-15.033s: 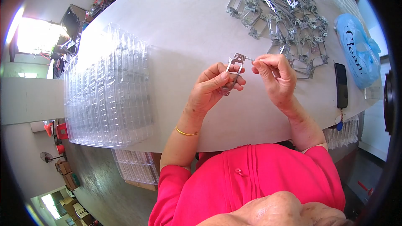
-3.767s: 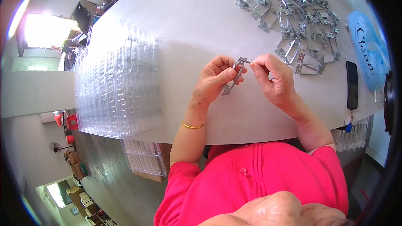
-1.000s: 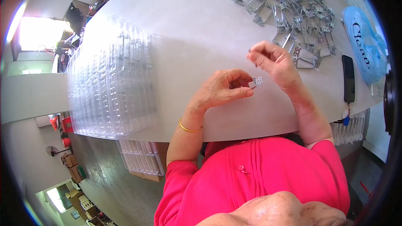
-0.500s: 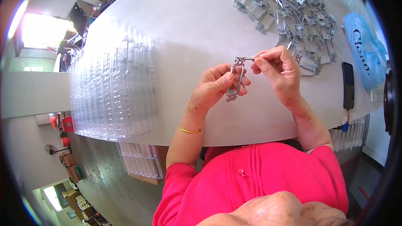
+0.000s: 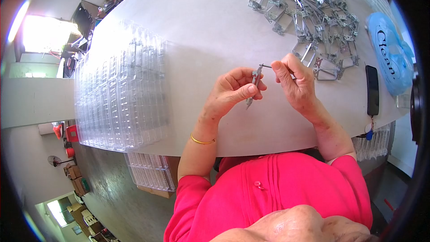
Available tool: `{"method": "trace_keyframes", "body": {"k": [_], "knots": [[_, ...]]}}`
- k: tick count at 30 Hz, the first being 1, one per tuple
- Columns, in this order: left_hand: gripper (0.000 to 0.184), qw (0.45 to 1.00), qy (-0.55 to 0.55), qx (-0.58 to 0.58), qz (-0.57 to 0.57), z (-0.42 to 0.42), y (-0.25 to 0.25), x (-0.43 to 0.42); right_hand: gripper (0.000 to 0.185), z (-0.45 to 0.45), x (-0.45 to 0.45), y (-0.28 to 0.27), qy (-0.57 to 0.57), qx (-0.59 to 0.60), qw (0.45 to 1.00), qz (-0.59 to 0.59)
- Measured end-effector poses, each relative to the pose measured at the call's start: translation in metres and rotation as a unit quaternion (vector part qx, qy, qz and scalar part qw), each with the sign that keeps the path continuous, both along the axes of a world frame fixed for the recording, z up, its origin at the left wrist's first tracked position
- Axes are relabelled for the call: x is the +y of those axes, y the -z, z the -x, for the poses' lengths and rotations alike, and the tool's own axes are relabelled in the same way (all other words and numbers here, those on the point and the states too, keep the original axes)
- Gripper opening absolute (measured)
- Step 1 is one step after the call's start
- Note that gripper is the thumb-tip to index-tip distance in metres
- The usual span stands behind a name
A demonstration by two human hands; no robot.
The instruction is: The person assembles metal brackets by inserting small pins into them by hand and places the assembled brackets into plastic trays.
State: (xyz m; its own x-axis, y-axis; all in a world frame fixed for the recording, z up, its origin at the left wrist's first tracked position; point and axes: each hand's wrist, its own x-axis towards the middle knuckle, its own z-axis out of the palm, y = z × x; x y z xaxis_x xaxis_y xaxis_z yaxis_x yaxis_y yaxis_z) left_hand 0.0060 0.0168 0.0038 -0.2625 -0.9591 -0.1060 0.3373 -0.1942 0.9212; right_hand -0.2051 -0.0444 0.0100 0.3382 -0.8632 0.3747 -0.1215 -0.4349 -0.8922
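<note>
A small metal bracket frame [image 5: 255,79] is held upright between the thumb and fingers of my left hand [image 5: 230,90]. It shows nearly edge-on, with its lower end sticking out below the thumb. My right hand [image 5: 296,85] is closed around a thin dark metal rod [image 5: 266,66], whose tip reaches the upper end of the bracket. Whether the rod is a tool or a loose part I cannot tell. Behind my right hand, a pile of similar metal brackets [image 5: 322,23] is heaped on the pale table [image 5: 206,27].
Stacked clear plastic trays [image 5: 121,94] stand at the table's left. To the right lie a black phone [image 5: 372,90] and a blue plastic bag [image 5: 389,54] marked "Clean". More clear trays [image 5: 152,170] are below the table's front edge at left.
The bracket has turned from showing its open frame to nearly edge-on. My right fingers have curled further round the rod, and its far end now shows beside the palm.
</note>
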Motion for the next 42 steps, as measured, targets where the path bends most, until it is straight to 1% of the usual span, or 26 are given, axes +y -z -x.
{"method": "trace_keyframes", "body": {"k": [2, 4, 5, 7, 8, 10, 11, 13, 17, 19, 20, 22, 23, 25, 28, 29, 30, 31, 32, 33, 34, 35, 36, 37, 39, 42], "knots": [[0.05, 1.0, -0.009, -0.004, -0.001, 0.002, -0.003, 0.001, 0.036, -0.001, 0.0, -0.004, -0.003, -0.007, 1.0, -0.019], [0.049, 1.0, -0.018, -0.007, -0.003, 0.001, -0.003, 0.001, 0.043, 0.0, 0.0, -0.008, -0.035, 0.013, 0.996, -0.086], [0.048, 1.0, -0.015, -0.027, 0.004, 0.0, -0.002, 0.001, 0.043, 0.0, 0.0, -0.008, -0.034, 0.014, 0.996, -0.087], [0.048, 0.999, -0.012, -0.046, 0.01, 0.0, -0.002, 0.001, 0.053, 0.0, 0.0, -0.009, -0.073, 0.023, 0.983, -0.164], [0.047, 0.999, 0.0, -0.053, 0.013, 0.001, -0.004, 0.002, 0.053, 0.001, 0.0, -0.011, -0.073, 0.023, 0.983, -0.164], [0.046, 0.998, 0.012, -0.059, 0.016, 0.003, -0.004, 0.002, 0.058, 0.003, 0.0, -0.014, -0.118, 0.036, 0.952, -0.279], [0.045, 0.997, 0.013, -0.071, 0.013, 0.004, -0.002, 0.002, 0.058, 0.004, -0.002, -0.012, -0.118, 0.036, 0.952, -0.28], [0.045, 0.996, 0.015, -0.083, 0.009, 0.004, -0.001, 0.003, 0.06, 0.007, -0.007, -0.006, -0.163, 0.021, 0.925, -0.342], [0.045, 0.993, 0.025, -0.119, 0.004, 0.004, -0.004, 0.004, 0.055, 0.002, -0.007, -0.006, -0.112, 0.037, 0.935, -0.336], [0.045, 0.991, 0.035, -0.129, -0.006, 0.004, -0.006, 0.004, 0.045, 0.0, -0.009, 0.0, -0.072, 0.034, 0.971, -0.227], [0.045, 0.99, 0.042, -0.137, -0.015, 0.004, -0.006, 0.003, 0.045, 0.001, -0.01, -0.003, -0.072, 0.035, 0.97, -0.229], [0.045, 0.988, 0.048, -0.145, -0.027, 0.003, -0.004, 0.002, 0.032, 0.004, -0.011, -0.011, -0.112, 0.015, 0.955, -0.273], [0.046, 0.989, 0.056, -0.137, -0.027, 0.003, -0.002, 0.002, 0.032, 0.006, -0.012, -0.008, -0.112, 0.016, 0.955, -0.274], [0.046, 0.989, 0.065, -0.13, -0.029, 0.002, -0.002, 0.004, 0.027, 0.01, -0.016, 0.001, -0.169, -0.009, 0.935, -0.312], [0.048, 0.987, 0.105, -0.122, -0.027, 0.003, -0.009, 0.003, 0.024, 0.014, -0.02, -0.003, -0.177, -0.004, 0.924, -0.339], [0.049, 0.979, 0.138, -0.148, -0.007, 0.004, -0.01, 0.002, 0.024, 0.015, -0.022, -0.002, -0.177, -0.003, 0.924, -0.34], [0.049, 0.97, 0.17, -0.174, 0.014, 0.004, -0.01, 0.002, 0.023, 0.016, -0.023, 0.0, -0.174, -0.078, 0.906, -0.378], [0.049, 0.97, 0.17, -0.174, 0.014, 0.005, -0.008, 0.003, 0.021, 0.016, -0.024, 0.0, -0.17, -0.151, 0.882, -0.414], [0.048, 0.986, 0.137, -0.095, 0.002, 0.006, -0.004, 0.005, 0.021, 0.016, -0.024, -0.001, -0.171, -0.151, 0.882, -0.413], [0.047, 0.995, 0.102, -0.017, -0.009, 0.006, -0.001, 0.005, 0.019, 0.016, -0.023, -0.004, -0.119, -0.167, 0.9, -0.384], [0.047, 0.995, 0.101, -0.018, -0.006, 0.004, 0.002, 0.004, 0.018, 0.015, -0.022, -0.007, -0.066, -0.183, 0.915, -0.354], [0.048, 0.998, 0.069, 0.008, -0.004, 0.001, 0.005, 0.002, 0.018, 0.013, -0.02, -0.009, -0.068, -0.183, 0.915, -0.352], [0.049, 0.999, 0.037, 0.035, -0.002, -0.002, 0.006, 0.0, 0.015, 0.011, -0.017, -0.011, -0.054, -0.198, 0.926, -0.317], [0.049, 0.999, 0.036, 0.033, 0.001, -0.003, 0.007, -0.001, 0.013, 0.008, -0.014, -0.014, -0.039, -0.213, 0.935, -0.282], [0.054, 0.996, 0.008, 0.079, -0.032, -0.005, 0.006, -0.002, 0.01, 0.004, -0.005, -0.016, -0.06, -0.205, 0.944, -0.252], [0.056, 0.997, 0.018, 0.076, -0.028, -0.003, 0.005, -0.002, 0.007, -0.001, 0.004, -0.013, -0.084, -0.191, 0.955, -0.209]]}}
